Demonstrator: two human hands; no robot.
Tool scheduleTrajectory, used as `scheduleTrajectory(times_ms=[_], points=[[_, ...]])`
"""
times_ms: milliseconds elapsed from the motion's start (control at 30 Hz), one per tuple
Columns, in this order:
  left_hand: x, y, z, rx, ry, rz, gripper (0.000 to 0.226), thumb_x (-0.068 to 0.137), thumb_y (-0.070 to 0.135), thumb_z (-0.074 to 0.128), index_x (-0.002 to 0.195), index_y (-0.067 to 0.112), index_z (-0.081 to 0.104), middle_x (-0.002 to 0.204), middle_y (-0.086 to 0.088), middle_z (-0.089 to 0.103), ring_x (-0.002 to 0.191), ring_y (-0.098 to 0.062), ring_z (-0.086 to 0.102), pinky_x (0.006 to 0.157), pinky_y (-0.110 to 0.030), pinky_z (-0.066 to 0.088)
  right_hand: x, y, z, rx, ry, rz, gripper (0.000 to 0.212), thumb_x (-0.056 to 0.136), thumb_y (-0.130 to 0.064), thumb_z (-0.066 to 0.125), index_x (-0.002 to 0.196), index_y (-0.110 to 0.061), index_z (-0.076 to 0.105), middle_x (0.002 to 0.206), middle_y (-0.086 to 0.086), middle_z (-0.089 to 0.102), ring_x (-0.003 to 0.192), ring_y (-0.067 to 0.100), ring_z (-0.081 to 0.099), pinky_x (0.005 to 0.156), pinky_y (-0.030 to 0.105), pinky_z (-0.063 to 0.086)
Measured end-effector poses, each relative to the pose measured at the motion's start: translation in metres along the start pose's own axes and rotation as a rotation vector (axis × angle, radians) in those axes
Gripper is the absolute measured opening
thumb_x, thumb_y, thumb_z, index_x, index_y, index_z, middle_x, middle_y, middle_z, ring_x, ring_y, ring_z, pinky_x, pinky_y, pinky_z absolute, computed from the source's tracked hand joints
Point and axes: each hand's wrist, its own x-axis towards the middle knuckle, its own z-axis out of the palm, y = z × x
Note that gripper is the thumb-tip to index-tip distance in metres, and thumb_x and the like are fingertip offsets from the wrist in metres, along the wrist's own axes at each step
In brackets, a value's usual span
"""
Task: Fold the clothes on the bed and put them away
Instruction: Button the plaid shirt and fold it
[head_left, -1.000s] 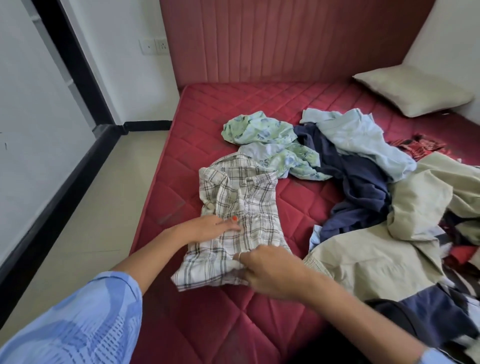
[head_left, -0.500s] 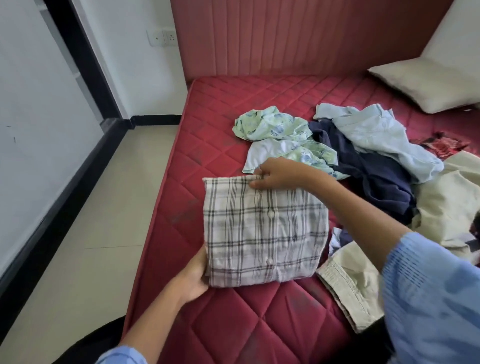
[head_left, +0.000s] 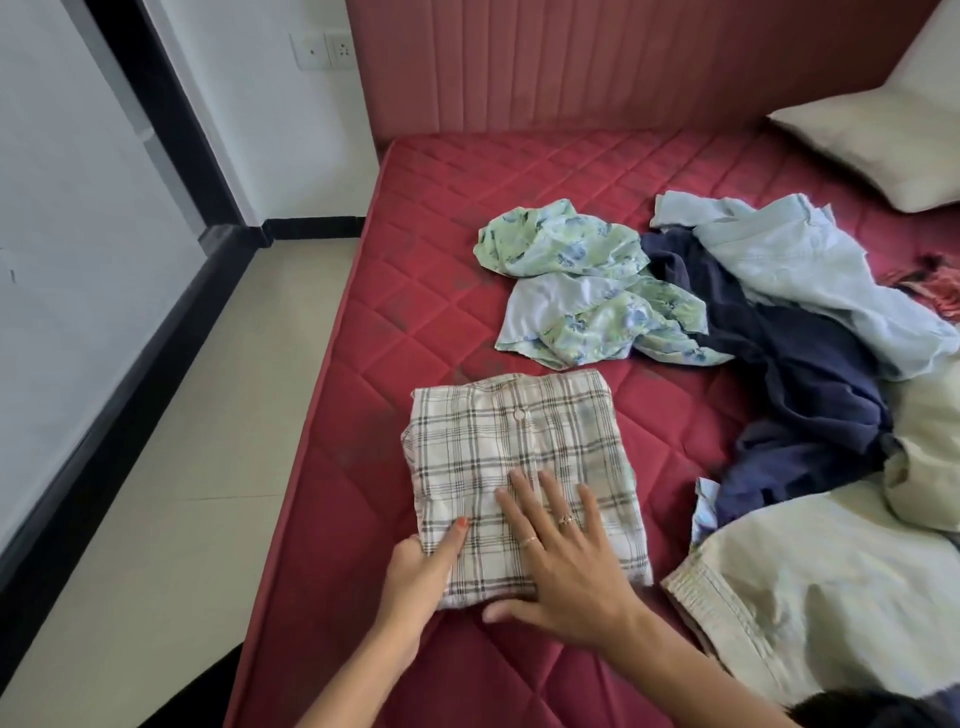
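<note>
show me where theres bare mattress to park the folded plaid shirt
Bare mattress lies along the left edge, between the folded plaid shirt and the headboard, left of the floral garment. A smaller patch lies between the shirt and the navy garment. The right side is crowded with heaped clothes.

Both my forearms are bare, no sleeves showing. My right hand (head_left: 563, 564) wears two thin rings, one with a small ornament on top, the other a plain band. My left hand (head_left: 423, 577) has orange-red polish on the thumbnail.
</note>
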Motion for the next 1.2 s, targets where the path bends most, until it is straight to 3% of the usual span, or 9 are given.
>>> scheduleTrajectory(times_ms=[167,267,333,467,633,767,833,1067,1200], points=[[-0.005,0.032,0.0,0.157,0.029,-0.117,0.036,0.089,0.04,0.064,0.106,0.008,0.064,0.096,-0.001,0.069,0.086,-0.015,0.064,0.065,-0.024,0.046,0.013,0.002,-0.005,0.046,-0.197,0.088,0.12,0.05,-0.068,0.077,0.147,-0.012,0.035,0.151,0.012,0.037,0.134,0.037,0.042,0.102,0.06,0.033],[-0.009,0.06,-0.003,0.189,-0.073,-0.115,0.044,0.089,0.042,0.065,0.12,0.011,0.062,0.116,-0.002,0.067,0.106,-0.021,0.062,0.09,-0.032,0.047,0.013,0.004,-0.025,0.13,-0.192,0.067,0.093,0.081,-0.042,0.062,0.154,-0.017,0.01,0.161,0.006,0.012,0.146,0.033,0.018,0.115,0.053,0.018],[-0.018,0.08,-0.001,0.171,-0.139,-0.081,0.05,0.089,0.049,0.061,0.127,0.016,0.057,0.126,0.002,0.062,0.116,-0.021,0.057,0.096,-0.036,0.042,0.01,0.012,-0.047,0.298,-0.17,0.112,0.081,0.085,-0.035,0.055,0.154,-0.022,0.015,0.16,0.001,0.02,0.143,0.027,0.027,0.113,0.041,0.027],[-0.042,0.118,0.005,0.159,-0.009,0.214,0.042,0.093,0.054,0.048,0.104,0.018,0.066,0.104,0.003,0.069,0.105,-0.019,0.063,0.086,-0.034,0.048,-0.001,0.024,-0.092,0.662,-0.059,0.256,0.043,0.082,-0.041,0.058,0.123,-0.026,0.055,0.117,0.002,0.067,0.106,0.027,0.061,0.086,0.036,0.048],[-0.065,0.137,0.018,0.21,0.207,0.537,0.044,0.098,0.048,0.04,0.111,0.013,0.064,0.103,-0.001,0.067,0.1,-0.019,0.061,0.082,-0.033,0.046,-0.028,0.03,-0.125,0.991,0.016,0.454,0.018,0.085,-0.044,0.058,0.082,-0.026,0.059,0.082,-0.01,0.064,0.084,0.015,0.057,0.073,0.032,0.044],[-0.092,0.135,0.039,0.248,0.176,0.773,0.037,0.101,0.038,0.041,0.129,0.016,0.053,0.118,0.003,0.062,0.109,-0.008,0.056,0.085,-0.017,0.04,-0.06,0.026,-0.143,1.499,0.099,0.618,0.037,0.08,-0.046,0.067,0.107,-0.021,0.067,0.101,0.0,0.074,0.096,0.022,0.069,0.094,0.047,0.052],[-0.101,0.13,0.049,0.271,0.143,0.942,0.05,0.099,0.046,0.039,0.141,0.018,0.043,0.14,0.003,0.049,0.128,-0.006,0.045,0.106,-0.023,0.038,-0.08,0.025,-0.151,1.759,0.123,0.693,0.031,0.086,-0.032,0.068,0.112,-0.016,0.068,0.103,0.005,0.074,0.097,0.025,0.07,0.095,0.048,0.052],[-0.137,0.104,0.12,0.614,-0.344,1.176,0.062,0.092,0.066,0.021,0.148,0.039,0.017,0.159,0.012,0.015,0.147,-0.003,0.007,0.119,-0.049,0.015,-0.175,0.023,-0.185,2.242,0.322,0.848,0.033,0.093,-0.028,0.058,0.122,-0.015,0.064,0.113,0.009,0.071,0.106,0.026,0.067,0.098,0.046,0.049],[-0.18,0.107,0.172,0.577,-0.659,1.139,0.059,0.088,0.065,0.024,0.142,0.042,0.023,0.155,0.021,0.018,0.142,0.01,0.006,0.122,-0.039,0.01,-0.235,0.022,-0.199,2.311,0.612,0.929,0.031,0.092,-0.026,0.06,0.12,-0.015,0.066,0.111,0.007,0.072,0.104,0.024,0.068,0.096,0.044,0.051]])
